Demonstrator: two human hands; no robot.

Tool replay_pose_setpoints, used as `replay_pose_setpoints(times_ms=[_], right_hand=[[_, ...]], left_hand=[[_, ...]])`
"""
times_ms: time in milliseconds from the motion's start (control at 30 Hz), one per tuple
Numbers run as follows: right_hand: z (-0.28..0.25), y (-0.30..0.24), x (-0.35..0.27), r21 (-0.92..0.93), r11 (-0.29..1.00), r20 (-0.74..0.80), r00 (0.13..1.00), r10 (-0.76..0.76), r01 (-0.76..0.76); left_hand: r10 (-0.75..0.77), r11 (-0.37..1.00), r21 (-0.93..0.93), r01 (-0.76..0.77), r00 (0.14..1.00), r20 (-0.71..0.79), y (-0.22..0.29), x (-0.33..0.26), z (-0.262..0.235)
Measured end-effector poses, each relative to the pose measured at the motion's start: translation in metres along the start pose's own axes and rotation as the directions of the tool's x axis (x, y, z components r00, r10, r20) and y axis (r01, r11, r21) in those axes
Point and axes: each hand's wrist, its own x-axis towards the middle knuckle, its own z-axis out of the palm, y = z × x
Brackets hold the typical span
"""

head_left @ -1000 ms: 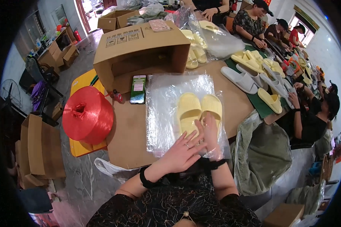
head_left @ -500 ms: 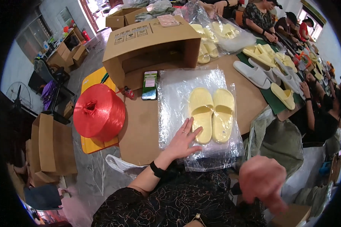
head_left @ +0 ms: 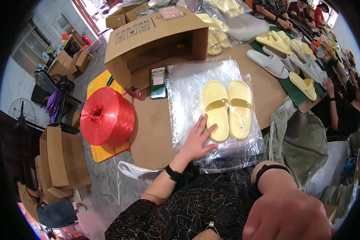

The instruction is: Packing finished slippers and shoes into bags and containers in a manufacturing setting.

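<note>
The brown table has a bare strip along its left side, between the big red spool of string and the clear plastic bags. The table's near edge sits just in front of the person's body. On the right the table ends near a grey-green cloth bag. At the back, an open cardboard box lies on its side and closes off that end. A phone lies just beside the plastic, near the box.

The right hand is very close to the camera, low in the picture and blurry. I cannot tell if it is open or closed, or if it holds anything. The bottom edge of the picture cuts it off.

The left hand lies flat with its fingers spread wide. It presses on the plastic and touches the near end of the left slipper.

The two yellow slippers lie side by side on the plastic, in the middle of the table. They are pale yellow and smooth, with wide straps on top.
</note>
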Motion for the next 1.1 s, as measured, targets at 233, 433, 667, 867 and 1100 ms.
replay_pose_setpoints(times_ms=[233, 433, 667, 867, 1100], right_hand=[[-0.017, -0.003, -0.017, -0.195, 0.978, -0.250, 0.968, 0.028, -0.078], [-0.130, 0.065, -0.115, -0.257, -0.622, -0.887, 0.436, -0.152, -0.739], [-0.195, 0.122, -0.178, -0.096, -0.700, -0.933, 0.308, -0.183, -0.708], [-0.216, 0.137, -0.211, -0.177, -0.562, -0.895, 0.370, -0.250, -0.808], [-0.200, 0.099, -0.215, -0.261, -0.269, -0.849, 0.353, -0.394, -0.927]], left_hand=[[0.008, 1.000, -0.007, -0.008, 1.000, 0.001, 0.002, 0.005, 0.000], [0.004, 1.000, 0.005, -0.004, 1.000, -0.005, 0.002, 0.001, -0.004], [0.005, 0.997, -0.082, -0.005, 1.000, 0.000, 0.002, -0.001, -0.007], [0.005, 1.000, -0.009, -0.006, 0.998, -0.059, 0.007, -0.001, -0.005], [-0.187, 0.980, -0.087, 0.182, 0.981, -0.057, 0.001, 0.001, 0.002]])
